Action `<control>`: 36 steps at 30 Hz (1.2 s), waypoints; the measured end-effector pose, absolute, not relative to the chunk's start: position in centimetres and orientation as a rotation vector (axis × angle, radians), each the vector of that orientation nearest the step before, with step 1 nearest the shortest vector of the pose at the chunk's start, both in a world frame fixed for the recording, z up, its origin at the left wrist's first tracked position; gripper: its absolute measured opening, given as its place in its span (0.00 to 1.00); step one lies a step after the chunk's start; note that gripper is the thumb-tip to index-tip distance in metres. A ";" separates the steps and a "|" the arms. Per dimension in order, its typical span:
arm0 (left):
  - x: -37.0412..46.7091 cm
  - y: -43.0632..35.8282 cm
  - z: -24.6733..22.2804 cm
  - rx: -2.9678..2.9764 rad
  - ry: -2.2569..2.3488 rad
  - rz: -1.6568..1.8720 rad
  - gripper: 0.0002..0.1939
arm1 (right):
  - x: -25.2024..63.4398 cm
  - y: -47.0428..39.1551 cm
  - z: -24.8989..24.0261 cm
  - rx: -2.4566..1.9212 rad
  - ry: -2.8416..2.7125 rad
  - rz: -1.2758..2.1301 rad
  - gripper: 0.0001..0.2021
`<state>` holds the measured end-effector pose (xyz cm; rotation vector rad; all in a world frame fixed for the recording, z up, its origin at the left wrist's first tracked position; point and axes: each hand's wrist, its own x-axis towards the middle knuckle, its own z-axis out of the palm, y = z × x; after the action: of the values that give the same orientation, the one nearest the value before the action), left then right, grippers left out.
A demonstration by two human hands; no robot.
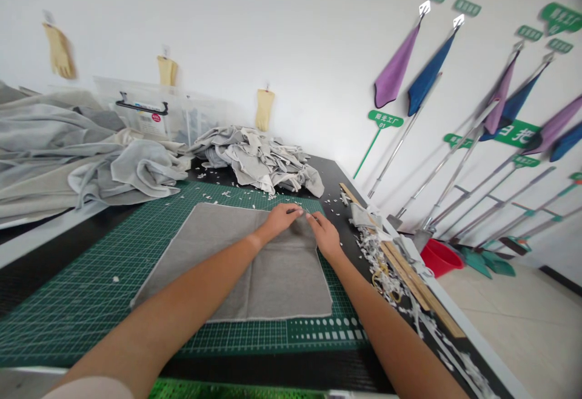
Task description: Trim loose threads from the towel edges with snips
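A grey cloth (pixel 277 284) with a pale stitched edge lies mostly flat on the green cutting mat (pixel 91 290), with a faint crease down its middle. Its far edge is raised and bunched near the right corner, where both hands meet. My left hand (pixel 282 222) is closed in a pinch at that edge, and a small dark sliver shows by its fingertips, too small to name. Close beside it, my right hand (pixel 324 233) pinches the same edge near the corner. The fingertips nearly touch, and what lies between them is partly hidden.
Heaped grey cloths (pixel 264 159) sit behind the mat, with a larger pile (pixel 82 150) at left by a clear plastic bin (pixel 136 105). Wooden rulers (pixel 418 284), scissors with yellow handles (pixel 386 281) and white scraps line the right edge. A red bucket (pixel 441 258) stands on the floor.
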<state>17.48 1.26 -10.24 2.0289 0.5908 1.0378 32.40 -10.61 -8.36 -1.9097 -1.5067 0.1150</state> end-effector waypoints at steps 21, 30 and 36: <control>17.4 1.4 -10.3 1.997 0.466 1.041 0.15 | 32.0 -11.0 -8.6 -1.845 -1.547 0.083 0.23; 17.6 1.7 -10.5 1.983 0.428 1.038 0.15 | 32.2 -10.9 -8.5 -1.880 -1.578 0.098 0.22; 17.5 1.8 -10.7 1.981 0.458 1.026 0.15 | 32.0 -11.0 -8.4 -1.870 -1.613 0.094 0.22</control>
<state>17.55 1.77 -10.69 1.9811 0.4577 1.0264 32.00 -11.04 -8.36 -1.8700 -1.6133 0.0942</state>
